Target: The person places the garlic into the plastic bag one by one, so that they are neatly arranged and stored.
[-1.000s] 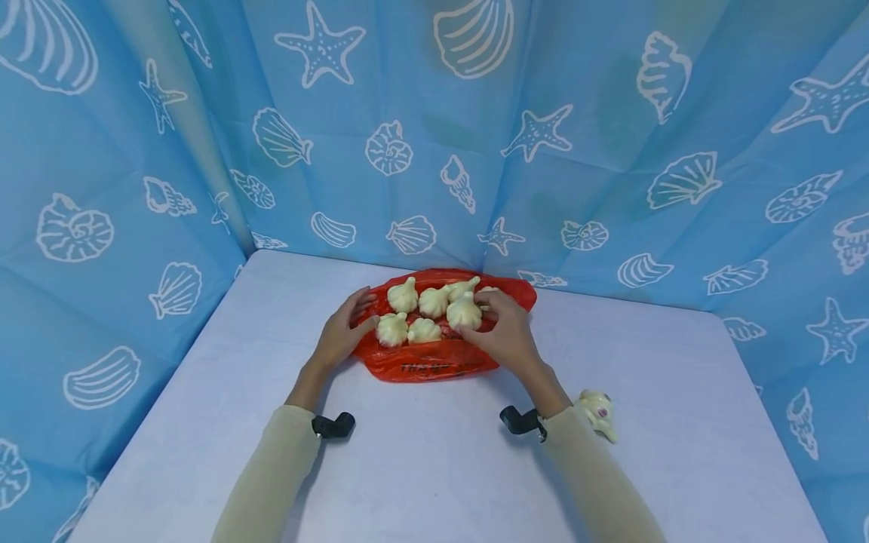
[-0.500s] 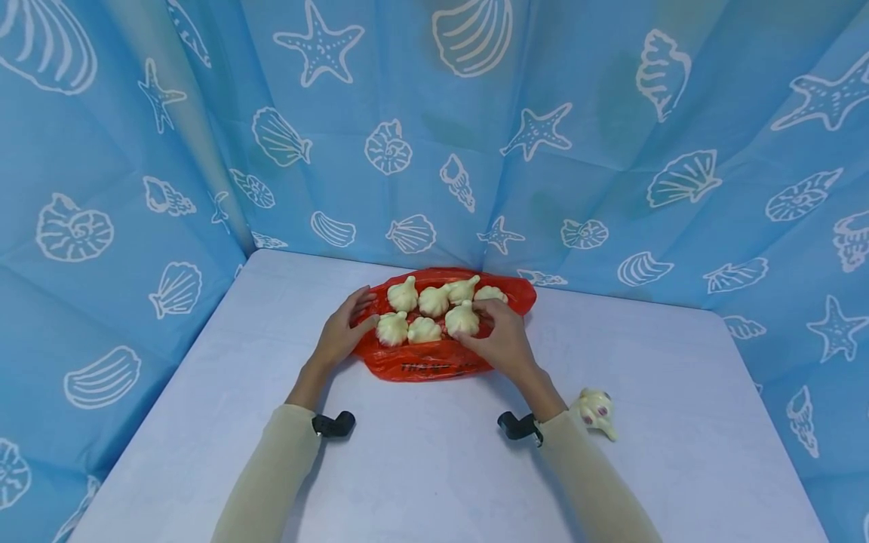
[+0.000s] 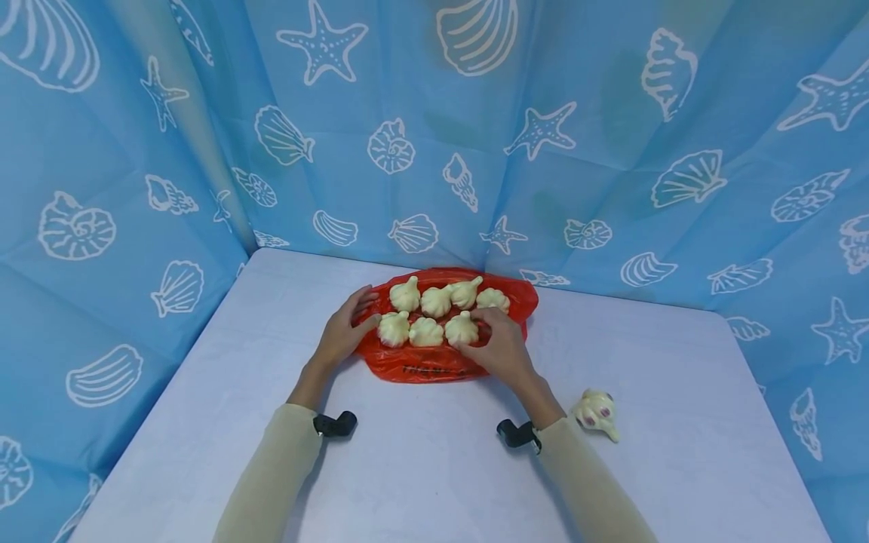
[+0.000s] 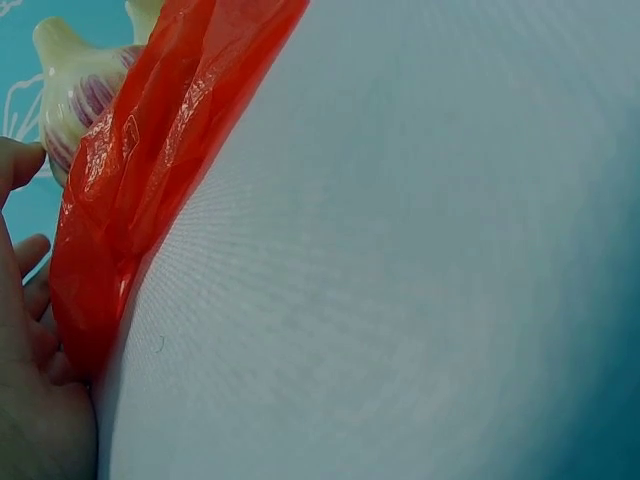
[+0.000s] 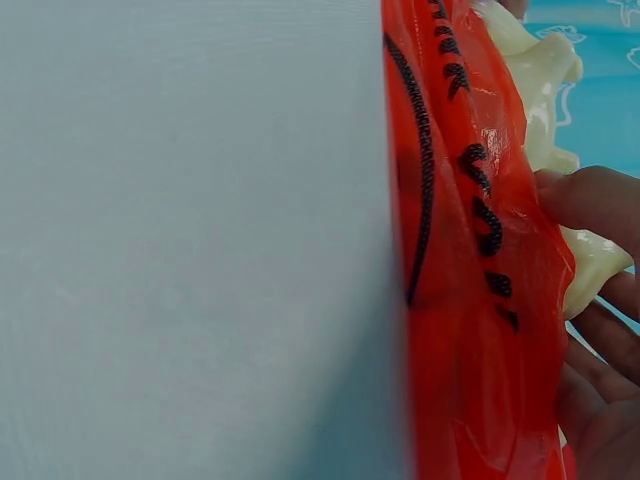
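A red plastic bag [image 3: 421,369] with dark printing lies spread at the back of the table, several pale garlic bulbs [image 3: 436,302] in two rows on it. At the near row's right end, my right hand [image 3: 505,348] grips a garlic bulb [image 3: 462,329] between thumb and fingers; the right wrist view shows the thumb at the bag's edge beside that bulb. My left hand [image 3: 339,332] rests against the bag's left end, thumb and fingers spread apart. In the left wrist view its thumb [image 4: 18,165] reaches a purple-streaked bulb [image 4: 85,100], and the bag partly hides the other fingers.
One more garlic bulb [image 3: 596,414] lies by itself on the white tabletop [image 3: 434,467], close to my right forearm. Blue curtains [image 3: 421,196] with white shell and starfish prints hang behind the table and at both sides.
My right hand has brought its garlic bulb down toward me and slightly left, into line with the near row. The far-right bulb now shows more fully. My left hand has stayed in place.
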A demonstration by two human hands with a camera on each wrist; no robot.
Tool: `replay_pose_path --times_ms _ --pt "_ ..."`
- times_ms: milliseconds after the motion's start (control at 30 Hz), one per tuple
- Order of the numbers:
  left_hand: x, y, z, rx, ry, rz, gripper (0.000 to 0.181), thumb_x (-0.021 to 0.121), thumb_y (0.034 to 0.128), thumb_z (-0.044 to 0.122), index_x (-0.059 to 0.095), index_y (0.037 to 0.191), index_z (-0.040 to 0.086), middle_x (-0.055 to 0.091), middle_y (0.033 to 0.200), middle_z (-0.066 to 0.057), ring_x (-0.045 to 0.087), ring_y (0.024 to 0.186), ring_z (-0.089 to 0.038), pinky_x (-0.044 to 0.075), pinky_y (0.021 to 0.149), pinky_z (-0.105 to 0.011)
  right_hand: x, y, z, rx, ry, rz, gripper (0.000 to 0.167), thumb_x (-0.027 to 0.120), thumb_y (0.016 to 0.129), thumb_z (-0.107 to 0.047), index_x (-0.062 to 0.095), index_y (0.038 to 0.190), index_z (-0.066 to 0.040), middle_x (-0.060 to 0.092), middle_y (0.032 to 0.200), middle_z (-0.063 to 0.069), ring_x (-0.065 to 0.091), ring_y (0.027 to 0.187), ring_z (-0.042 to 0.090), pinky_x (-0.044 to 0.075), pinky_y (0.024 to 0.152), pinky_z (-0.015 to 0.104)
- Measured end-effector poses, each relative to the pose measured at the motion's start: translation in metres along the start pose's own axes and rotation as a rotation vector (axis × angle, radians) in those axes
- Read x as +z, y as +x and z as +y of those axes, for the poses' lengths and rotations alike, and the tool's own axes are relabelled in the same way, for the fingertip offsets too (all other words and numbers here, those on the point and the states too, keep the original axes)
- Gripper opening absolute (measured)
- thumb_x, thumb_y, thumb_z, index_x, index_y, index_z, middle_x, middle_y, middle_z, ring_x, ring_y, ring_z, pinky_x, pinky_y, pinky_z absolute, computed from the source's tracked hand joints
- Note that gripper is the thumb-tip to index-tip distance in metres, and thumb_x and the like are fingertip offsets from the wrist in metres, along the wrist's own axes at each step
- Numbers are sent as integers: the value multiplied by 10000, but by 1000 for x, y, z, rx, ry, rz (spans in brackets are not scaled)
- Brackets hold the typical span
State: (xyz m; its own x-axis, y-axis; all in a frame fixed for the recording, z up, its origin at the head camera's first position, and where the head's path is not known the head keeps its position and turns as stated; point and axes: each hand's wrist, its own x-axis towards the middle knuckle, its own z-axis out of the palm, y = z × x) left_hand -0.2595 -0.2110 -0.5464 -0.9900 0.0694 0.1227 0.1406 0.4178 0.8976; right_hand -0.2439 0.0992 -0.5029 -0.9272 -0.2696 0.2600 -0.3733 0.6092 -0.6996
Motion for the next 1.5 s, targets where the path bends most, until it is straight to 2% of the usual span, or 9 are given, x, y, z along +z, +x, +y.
replay_pose_path --times_ms 433,567,867,1067,1300,1500 --pt "0 0 2 -6 23 -1 722 687 904 303 328 1516 169 476 1441 -18 427 1338 -228 378 1080 -464 6 -2 5 4 1 -16 568 870 730 -230 603 1209 -82 601 1189 50 581 1057 207 557 859 382" --pt "-1 0 1 4 25 -3 710 672 917 320 328 1516 158 479 1437 -22 428 1337 -228 367 1090 -459 10 -2 4 3 -35 -20 574 867 732 -243 596 1216 -96 595 1203 41 555 1083 195 545 884 382" --pt "-1 0 -3 30 16 0 703 666 919 330 333 1512 152 489 1424 -13 438 1327 -217 372 1088 -454 15 -2 0 -54 -122 -41 557 865 731 -237 589 1202 -124 587 1190 24 538 1122 198 515 938 406" --pt "0 0 -3 27 11 -1 708 665 918 340 331 1513 150 486 1428 -13 435 1330 -220 372 1087 -458 15 -3 -2 -46 -121 -51 560 862 736 -239 588 1212 -132 580 1205 22 527 1147 199 506 953 412" --pt "0 -1 -1 13 8 -4 721 674 912 349 329 1514 151 484 1429 -17 432 1329 -227 376 1082 -468 13 -4 1 -84 -116 -32 566 863 735 -248 600 1221 -125 583 1207 21 532 1146 195 508 948 420" --pt "-1 0 -1 15 7 -1 723 675 910 351 330 1515 155 486 1429 -18 433 1330 -227 375 1082 -472 12 -4 1 -85 -95 -20 581 870 729 -259 600 1228 -133 574 1218 15 526 1147 184 514 940 412"
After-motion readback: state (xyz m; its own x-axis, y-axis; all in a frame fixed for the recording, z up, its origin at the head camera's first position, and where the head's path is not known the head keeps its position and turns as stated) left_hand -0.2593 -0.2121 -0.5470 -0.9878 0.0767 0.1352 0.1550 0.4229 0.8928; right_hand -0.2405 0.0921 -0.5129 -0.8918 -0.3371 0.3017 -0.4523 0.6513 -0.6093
